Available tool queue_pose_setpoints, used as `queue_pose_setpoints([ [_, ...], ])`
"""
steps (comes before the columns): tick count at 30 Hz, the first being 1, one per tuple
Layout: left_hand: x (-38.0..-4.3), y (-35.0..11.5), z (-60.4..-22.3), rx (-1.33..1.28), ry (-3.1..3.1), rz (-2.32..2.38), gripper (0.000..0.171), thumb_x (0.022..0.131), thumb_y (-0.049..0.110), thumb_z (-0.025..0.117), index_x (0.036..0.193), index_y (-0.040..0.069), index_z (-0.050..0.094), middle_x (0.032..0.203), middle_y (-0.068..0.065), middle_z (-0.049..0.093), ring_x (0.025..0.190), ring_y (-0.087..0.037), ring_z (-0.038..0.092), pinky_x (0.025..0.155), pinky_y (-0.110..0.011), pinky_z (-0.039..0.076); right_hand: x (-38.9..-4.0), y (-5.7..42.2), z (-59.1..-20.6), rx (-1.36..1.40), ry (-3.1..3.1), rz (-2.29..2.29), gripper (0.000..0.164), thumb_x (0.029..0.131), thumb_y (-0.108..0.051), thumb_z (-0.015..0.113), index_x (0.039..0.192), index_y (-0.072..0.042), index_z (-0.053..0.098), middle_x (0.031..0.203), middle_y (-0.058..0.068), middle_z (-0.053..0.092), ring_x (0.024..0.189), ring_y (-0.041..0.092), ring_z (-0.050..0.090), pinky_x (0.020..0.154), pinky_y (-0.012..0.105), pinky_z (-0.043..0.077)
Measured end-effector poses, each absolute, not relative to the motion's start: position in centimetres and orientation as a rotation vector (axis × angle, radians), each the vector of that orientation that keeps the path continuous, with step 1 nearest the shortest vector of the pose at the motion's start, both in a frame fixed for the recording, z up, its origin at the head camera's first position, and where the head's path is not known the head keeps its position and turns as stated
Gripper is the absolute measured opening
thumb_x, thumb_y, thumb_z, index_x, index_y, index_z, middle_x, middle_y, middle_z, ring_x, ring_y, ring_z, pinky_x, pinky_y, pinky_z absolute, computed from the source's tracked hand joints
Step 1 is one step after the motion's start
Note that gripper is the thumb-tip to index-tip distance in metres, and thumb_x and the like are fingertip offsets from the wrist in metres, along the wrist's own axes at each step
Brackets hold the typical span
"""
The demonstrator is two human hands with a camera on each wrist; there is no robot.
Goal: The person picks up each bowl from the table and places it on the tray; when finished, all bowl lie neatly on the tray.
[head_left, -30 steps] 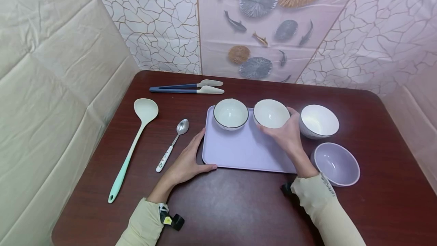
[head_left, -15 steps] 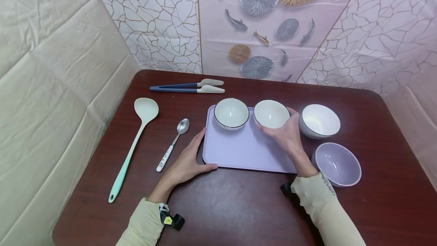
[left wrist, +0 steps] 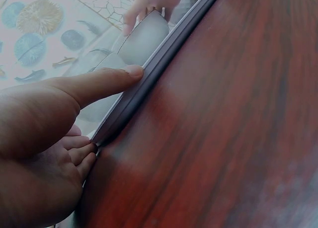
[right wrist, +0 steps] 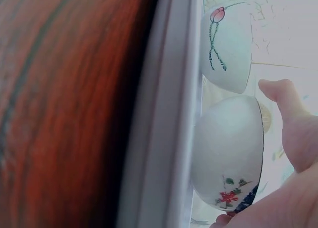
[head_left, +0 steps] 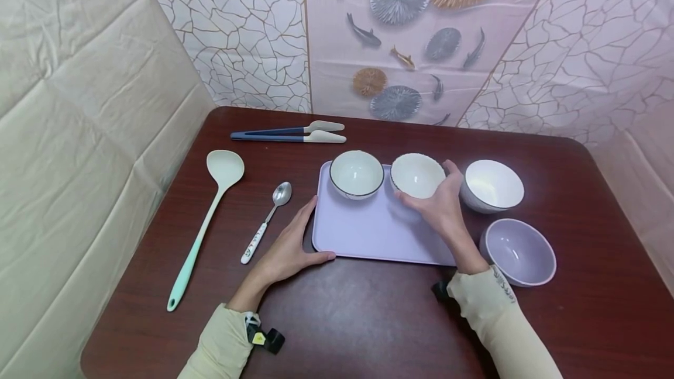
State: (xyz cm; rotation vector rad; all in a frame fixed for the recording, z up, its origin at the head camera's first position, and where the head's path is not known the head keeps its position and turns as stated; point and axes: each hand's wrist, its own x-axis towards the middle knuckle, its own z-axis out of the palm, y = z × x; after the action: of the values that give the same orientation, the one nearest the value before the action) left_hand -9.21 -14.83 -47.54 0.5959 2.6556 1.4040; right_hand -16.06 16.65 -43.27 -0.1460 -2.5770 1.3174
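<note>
Dark red wood-grain tabletop (head_left: 368,320) under a crinkled backdrop printed with fish and lily pads. Lilac tray (head_left: 363,238) near the middle, bearing two white bowls at its far edge: dark-rimmed bowl (head_left: 356,174) on the left, speckled-rim bowl (head_left: 418,175) on the right. Right hand (head_left: 439,206) curled round the near side of the speckled-rim bowl, thumb and fingers cupping its wall, bowl seemingly seated on the tray. Left hand (head_left: 286,247) flat and relaxed at the tray's near left corner, thumb laid along the front rim, steadying it.

Best done, probably, by keeping the tray pinned, setting the bowl level and apart from its neighbour, then loosening the fingers without tipping the rim.

Off the tray: white bowl (head_left: 492,186) and lilac bowl (head_left: 518,251) at right; spoon (head_left: 265,222), mint ladle (head_left: 207,221) and tongs (head_left: 288,133) at left.
</note>
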Motion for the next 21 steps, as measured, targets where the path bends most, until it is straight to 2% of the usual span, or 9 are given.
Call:
queue_pose_setpoints([
  [4,-9.2,-14.7,-47.5,0.585,2.652,1.401,0.114,0.075,0.041,0.085,0.159,0.014,0.012,0.161,-0.002,0.018,0.144,-0.014,0.02,0.112,-0.044,0.026,-15.8,16.8,-42.8,-0.136,-2.569,1.304,0.117,0.066,-0.029,0.092,0.148,0.005,0.016,0.146,0.027,0.027,0.132,0.035,0.035,0.11,0.042,0.027],
  [7,-9.1,-14.7,-47.5,0.576,2.647,1.398,0.114,0.075,0.041,0.085,0.159,0.014,0.011,0.161,-0.003,0.018,0.144,-0.014,0.02,0.112,-0.044,0.026,-15.0,17.1,-41.7,-0.087,-2.575,1.314,0.11,0.07,-0.029,0.089,0.148,0.004,0.019,0.147,0.026,0.029,0.135,0.035,0.033,0.112,0.042,0.025],
  [11,-9.0,-14.7,-47.5,0.582,2.645,1.399,0.114,0.075,0.041,0.085,0.159,0.014,0.011,0.161,-0.005,0.017,0.144,-0.015,0.019,0.112,-0.045,0.026,-12.7,18.7,-39.2,0.209,-2.609,1.417,0.077,0.082,-0.02,0.081,0.142,0.003,0.038,0.138,0.02,0.048,0.13,0.032,0.044,0.109,0.039,0.032],
  [14,-9.1,-14.7,-47.6,0.592,2.645,1.406,0.114,0.075,0.04,0.085,0.158,0.013,0.011,0.161,-0.005,0.017,0.144,-0.016,0.019,0.112,-0.045,0.026,-10.2,21.1,-37.3,0.537,-2.669,1.452,0.052,0.086,-0.008,0.076,0.133,-0.003,0.055,0.125,0.013,0.062,0.119,0.025,0.056,0.1,0.029,0.041],
  [16,-9.1,-14.7,-47.6,0.6,2.645,1.412,0.114,0.075,0.039,0.086,0.158,0.013,0.011,0.161,-0.006,0.018,0.144,-0.016,0.02,0.112,-0.046,0.026,-8.3,23.1,-36.4,0.713,-2.711,1.414,0.051,0.084,-0.001,0.076,0.131,-0.008,0.059,0.121,0.008,0.065,0.115,0.021,0.059,0.096,0.023,0.042],
  [18,-9.1,-14.7,-47.6,0.602,2.645,1.412,0.114,0.075,0.039,0.086,0.158,0.013,0.011,0.161,-0.005,0.018,0.144,-0.015,0.02,0.112,-0.045,0.026,-6.4,25.2,-35.9,0.813,-2.755,1.362,0.057,0.081,0.003,0.077,0.133,-0.01,0.058,0.123,0.006,0.065,0.116,0.017,0.058,0.095,0.018,0.041],
  [21,-9.1,-14.9,-47.5,0.597,2.645,1.411,0.114,0.076,0.039,0.085,0.159,0.014,0.011,0.161,-0.004,0.018,0.144,-0.014,0.02,0.112,-0.045,0.026,-4.0,28.2,-36.0,0.88,-2.739,1.378,0.065,0.076,0.013,0.076,0.135,-0.003,0.054,0.127,0.014,0.061,0.12,0.018,0.055,0.095,0.017,0.039],
])
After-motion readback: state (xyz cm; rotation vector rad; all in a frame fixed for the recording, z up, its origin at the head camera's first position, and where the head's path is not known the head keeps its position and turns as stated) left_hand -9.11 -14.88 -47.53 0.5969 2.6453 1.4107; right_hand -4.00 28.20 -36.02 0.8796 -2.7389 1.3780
